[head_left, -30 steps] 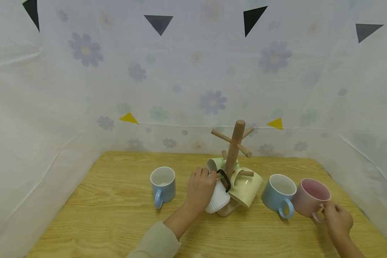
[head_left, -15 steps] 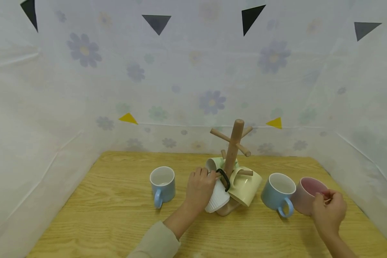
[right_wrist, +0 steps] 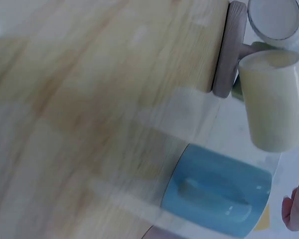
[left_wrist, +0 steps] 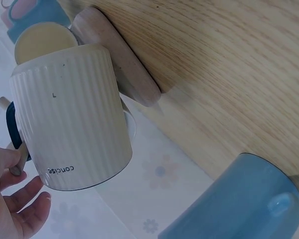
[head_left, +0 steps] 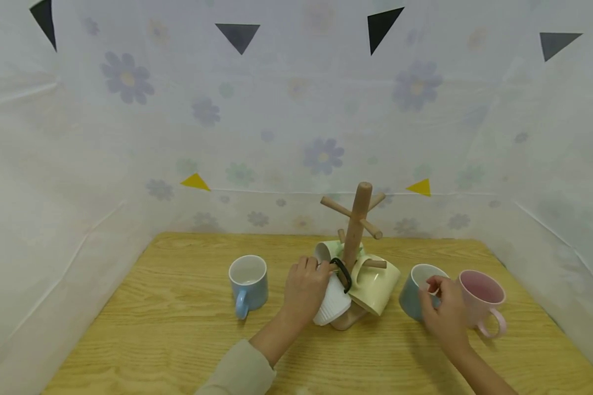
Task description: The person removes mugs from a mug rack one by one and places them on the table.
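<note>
My left hand (head_left: 303, 288) pinches the end of a lower peg on the wooden mug tree (head_left: 357, 241). From that peg a ribbed white mug (left_wrist: 72, 119) hangs tilted by its black handle (head_left: 344, 276). A pale yellow mug (head_left: 378, 291) hangs on the peg to the right, and a light green mug (head_left: 328, 250) sits behind. Fingers loosely bent, my right hand (head_left: 445, 315) is in front of a blue mug (head_left: 413, 299) and hides its handle in the head view. The right wrist view shows that hand (right_wrist: 298, 206) apart from the mug.
A pink mug (head_left: 483, 296) stands upright at the right, handle toward the front right. Another blue mug (head_left: 252, 284) stands left of the tree. The wooden table (head_left: 153, 329) ends at patterned curtains. Upper pegs (head_left: 336, 206) bear no mugs.
My right hand has let go of the pink mug's handle and moved left to the blue mug beside it. My left hand stays on the peg.
</note>
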{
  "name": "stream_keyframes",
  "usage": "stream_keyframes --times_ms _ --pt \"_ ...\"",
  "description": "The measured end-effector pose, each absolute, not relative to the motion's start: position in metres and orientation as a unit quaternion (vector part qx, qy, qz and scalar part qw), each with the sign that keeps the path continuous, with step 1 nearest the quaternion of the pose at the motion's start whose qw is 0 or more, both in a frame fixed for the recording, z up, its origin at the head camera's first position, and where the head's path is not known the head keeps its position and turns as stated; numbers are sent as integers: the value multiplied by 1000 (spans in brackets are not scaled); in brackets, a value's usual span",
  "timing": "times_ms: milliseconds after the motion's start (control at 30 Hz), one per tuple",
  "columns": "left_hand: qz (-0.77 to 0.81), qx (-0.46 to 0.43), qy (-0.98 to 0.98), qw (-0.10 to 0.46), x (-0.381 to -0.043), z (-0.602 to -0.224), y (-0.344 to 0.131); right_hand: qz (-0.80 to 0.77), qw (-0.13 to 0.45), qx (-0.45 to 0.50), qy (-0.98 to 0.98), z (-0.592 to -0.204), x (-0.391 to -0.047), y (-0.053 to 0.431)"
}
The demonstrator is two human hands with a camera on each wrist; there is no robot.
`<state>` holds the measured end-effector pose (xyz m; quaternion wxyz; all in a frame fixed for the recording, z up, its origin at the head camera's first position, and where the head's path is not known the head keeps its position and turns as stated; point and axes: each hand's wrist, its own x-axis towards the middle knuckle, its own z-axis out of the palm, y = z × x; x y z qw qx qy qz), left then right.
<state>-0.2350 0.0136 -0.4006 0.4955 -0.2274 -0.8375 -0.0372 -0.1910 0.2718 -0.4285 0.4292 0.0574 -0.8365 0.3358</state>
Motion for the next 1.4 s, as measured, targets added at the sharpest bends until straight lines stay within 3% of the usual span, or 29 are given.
stream_keyframes --times_ms 200,500,1200,1400 --pt "-38 -227 -837 497 -234 -399 14 237 399 141 -874 -423 -207 252" --pt "-33 -225 -835 500 -234 -399 14 54 489 231 -839 -416 -233 237" --pt "-106 -192 -852 475 -227 -413 11 28 503 214 -837 -417 -240 230" --pt "-229 -138 -877 399 -217 -423 8 34 517 211 -829 -415 -239 229"
